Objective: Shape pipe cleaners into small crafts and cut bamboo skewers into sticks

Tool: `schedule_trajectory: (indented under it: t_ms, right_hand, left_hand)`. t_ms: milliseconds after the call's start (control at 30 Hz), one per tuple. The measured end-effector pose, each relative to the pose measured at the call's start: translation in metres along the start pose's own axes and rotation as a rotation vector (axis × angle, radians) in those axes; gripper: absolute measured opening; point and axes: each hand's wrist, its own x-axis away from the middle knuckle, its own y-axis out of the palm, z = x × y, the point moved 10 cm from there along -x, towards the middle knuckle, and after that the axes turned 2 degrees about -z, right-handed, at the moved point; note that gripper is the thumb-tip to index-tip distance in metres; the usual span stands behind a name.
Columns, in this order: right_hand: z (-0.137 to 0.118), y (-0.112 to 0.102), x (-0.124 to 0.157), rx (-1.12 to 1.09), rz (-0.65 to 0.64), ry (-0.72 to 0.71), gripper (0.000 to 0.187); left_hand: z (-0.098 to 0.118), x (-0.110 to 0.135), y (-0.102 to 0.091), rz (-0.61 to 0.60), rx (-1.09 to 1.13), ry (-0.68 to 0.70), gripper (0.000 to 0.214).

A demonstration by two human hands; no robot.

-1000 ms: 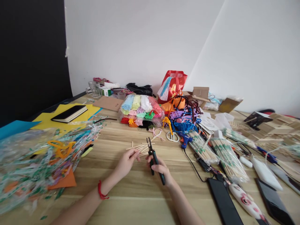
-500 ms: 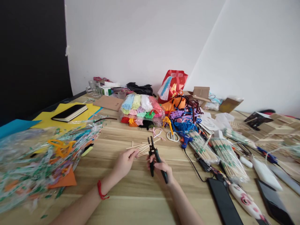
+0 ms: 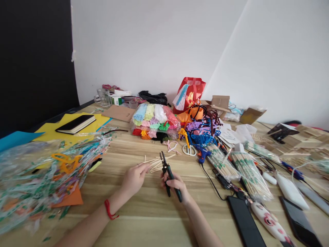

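My right hand (image 3: 176,185) grips a pair of black-handled pliers (image 3: 167,170), jaws pointing away from me over a small scatter of thin wooden sticks (image 3: 154,162) on the wooden table (image 3: 144,219). My left hand (image 3: 133,177), with a red cord at the wrist, lies just left of the pliers. Its fingers are curled and pinch the near end of one stick, whose far end reaches toward the pliers' jaws.
A heap of clear plastic wrappers (image 3: 38,178) fills the left. Colourful pipe cleaner packs (image 3: 154,121), white scissors (image 3: 189,148), a blue glue gun (image 3: 204,154) and bagged skewers (image 3: 246,171) lie beyond and right. Black phones (image 3: 244,223) lie at the near right.
The pliers' handles have come closer together in my right hand and the tool has shifted slightly left. My left hand stays at the sticks, barely moved.
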Motion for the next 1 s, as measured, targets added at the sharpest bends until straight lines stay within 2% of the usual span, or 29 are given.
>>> schedule_trajectory:
  t_ms: [367,500,633,833,1000]
  right_hand:
    - [0.005,-0.006,0.000,0.152,0.033,0.059,0.021]
    - [-0.002,-0.006,0.001,0.166,0.057,0.004,0.023]
    - [-0.002,-0.010,0.001,0.173,0.074,-0.030,0.027]
    - [0.007,-0.016,0.003,0.270,0.091,-0.009,0.022]
    - [0.003,-0.013,0.002,0.293,0.115,-0.046,0.025]
  left_hand:
    - [0.009,-0.001,-0.007,-0.020,-0.166,0.064,0.036]
    - [0.011,0.001,-0.005,-0.020,-0.208,0.100,0.039]
    - [0.013,0.001,-0.005,-0.016,-0.223,0.103,0.039]
    - [0.013,0.000,-0.003,-0.043,-0.197,0.101,0.043]
    - [0.010,0.000,-0.002,-0.047,-0.166,0.087,0.038]
